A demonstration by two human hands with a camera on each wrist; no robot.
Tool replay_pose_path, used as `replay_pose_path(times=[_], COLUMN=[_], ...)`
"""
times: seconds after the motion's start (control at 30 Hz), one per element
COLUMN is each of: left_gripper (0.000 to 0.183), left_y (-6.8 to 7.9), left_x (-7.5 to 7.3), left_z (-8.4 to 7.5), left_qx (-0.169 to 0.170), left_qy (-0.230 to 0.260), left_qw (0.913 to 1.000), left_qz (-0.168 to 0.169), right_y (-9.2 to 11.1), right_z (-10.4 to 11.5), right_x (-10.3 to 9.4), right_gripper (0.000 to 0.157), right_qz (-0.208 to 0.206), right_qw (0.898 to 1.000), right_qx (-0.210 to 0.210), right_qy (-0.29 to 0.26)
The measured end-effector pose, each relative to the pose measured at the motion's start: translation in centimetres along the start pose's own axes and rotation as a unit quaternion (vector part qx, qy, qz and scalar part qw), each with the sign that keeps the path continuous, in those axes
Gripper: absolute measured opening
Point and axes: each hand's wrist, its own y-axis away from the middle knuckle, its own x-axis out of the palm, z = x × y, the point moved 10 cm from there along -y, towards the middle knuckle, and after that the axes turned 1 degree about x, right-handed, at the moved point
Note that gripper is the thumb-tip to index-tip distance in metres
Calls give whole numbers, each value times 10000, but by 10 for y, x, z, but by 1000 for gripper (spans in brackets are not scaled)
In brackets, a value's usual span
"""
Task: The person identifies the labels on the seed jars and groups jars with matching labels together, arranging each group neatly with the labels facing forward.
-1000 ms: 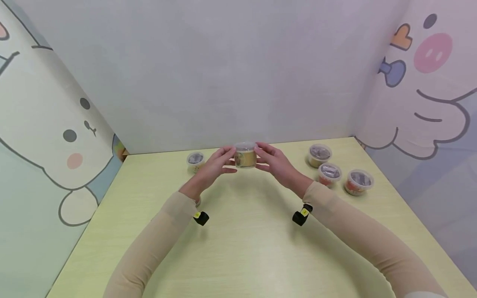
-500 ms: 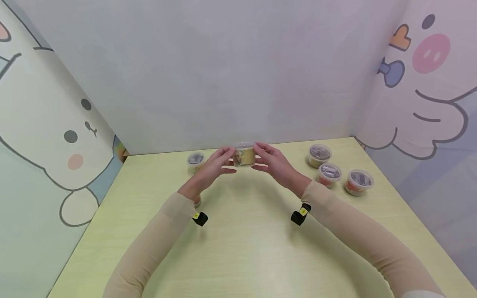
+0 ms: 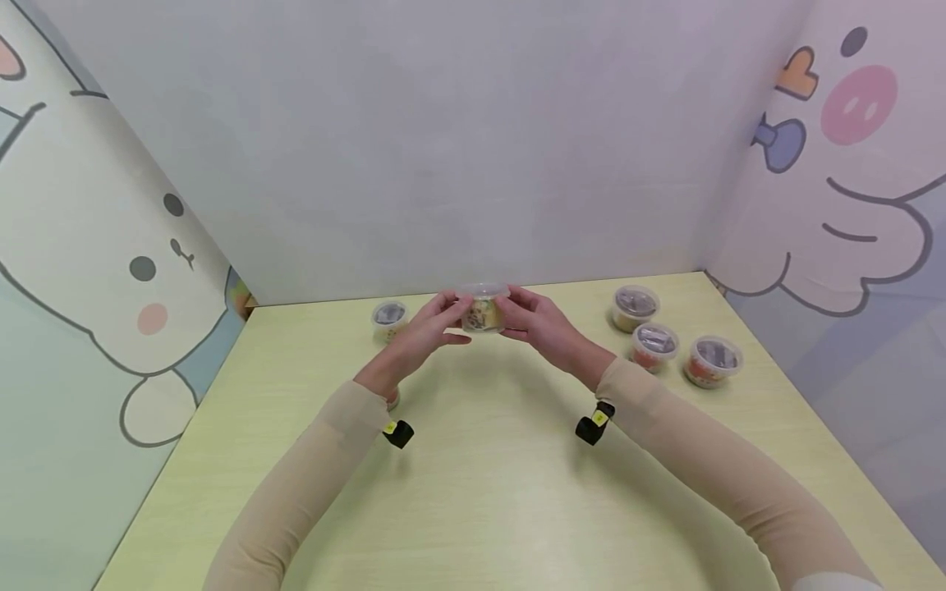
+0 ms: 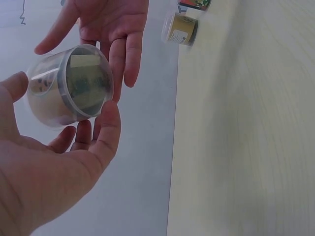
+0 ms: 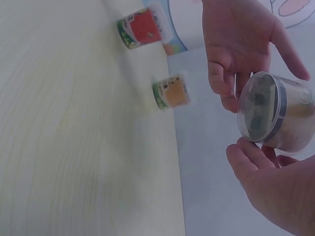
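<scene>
A small clear plastic tub [image 3: 484, 312] with a yellowish label and a printed picture is held up over the far part of the table, between both hands. My left hand [image 3: 429, 328] grips its left side, thumb toward me. On the other side my right hand [image 3: 543, 328] pinches it, the thumb lying on the front wall. In the left wrist view the tub [image 4: 71, 86] appears tilted, one round end showing a dark inside. The same round end of the tub [image 5: 266, 110] shows in the right wrist view.
Right of the hands stand a yellowish tub [image 3: 634, 307] and two red-labelled tubs [image 3: 654, 346], [image 3: 712, 362]. At the back left is a light-labelled tub [image 3: 388, 320]; a red tub [image 3: 393, 399] is mostly hidden by the left forearm. A pale wall [image 3: 473, 148] rises behind the table [image 3: 488, 492].
The tub has turned between the hands, bringing its printed picture round to the front. My right thumb has shifted onto the tub's front wall. Both arms stay nearly in place.
</scene>
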Motion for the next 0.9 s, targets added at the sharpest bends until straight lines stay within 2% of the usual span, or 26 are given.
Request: replay_pose_path(times=[0.27, 0.53, 0.9], left_gripper=[67, 58, 59], left_y=[1, 3, 1], left_x=[-3, -8, -7], left_z=[0, -1, 1], left_qx=[-93, -44, -72], left_qy=[-89, 3, 40], left_qw=[9998, 9999, 9999], left_qz=[-135, -157, -125], right_y=[-1, -4, -3], right_z=[1, 1, 0], right_x=[0, 4, 3], right_gripper=[65, 64, 64], right_qz=[-24, 28, 0], right_qw=[10000, 9998, 9993], right_qx=[22, 103, 218], right_qy=[0, -155, -308])
